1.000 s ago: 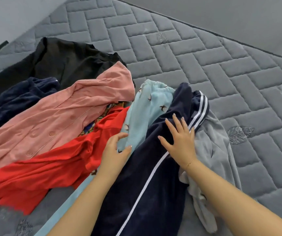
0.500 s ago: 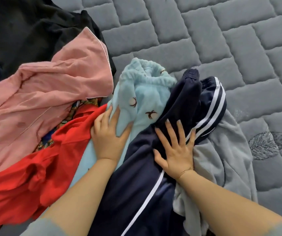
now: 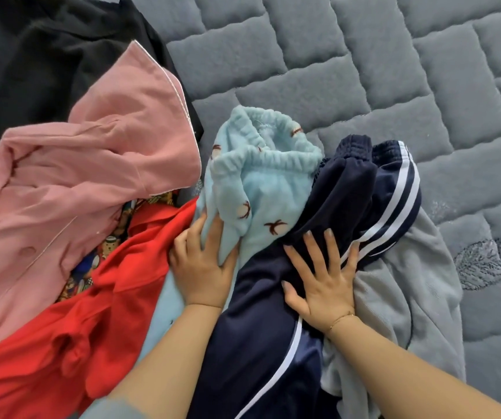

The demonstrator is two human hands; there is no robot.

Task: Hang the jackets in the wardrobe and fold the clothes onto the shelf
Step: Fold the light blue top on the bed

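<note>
Grey quilted mattress [image 3: 364, 71], clothes heaped across its left and centre. Left hand [image 3: 203, 264] lies on the light blue fleece trousers [image 3: 261, 189], fingers together and bent into the cloth at their left edge, thumb on the other side of a fold; a pinch, it seems, though fingertips are partly hidden. Right hand [image 3: 323, 282] is spread flat, fingers straight, pressing on the navy track trousers [image 3: 273, 343] with white side stripes. A thin bracelet [image 3: 341, 320] sits at the right wrist. Grey garment [image 3: 403, 297] lies under the navy pair, to the right. Left of the hands: red garment [image 3: 71, 337], pink buttoned jacket [image 3: 92, 182] over a patterned cloth [image 3: 92, 264], black garment [image 3: 46, 55] beyond.
</note>
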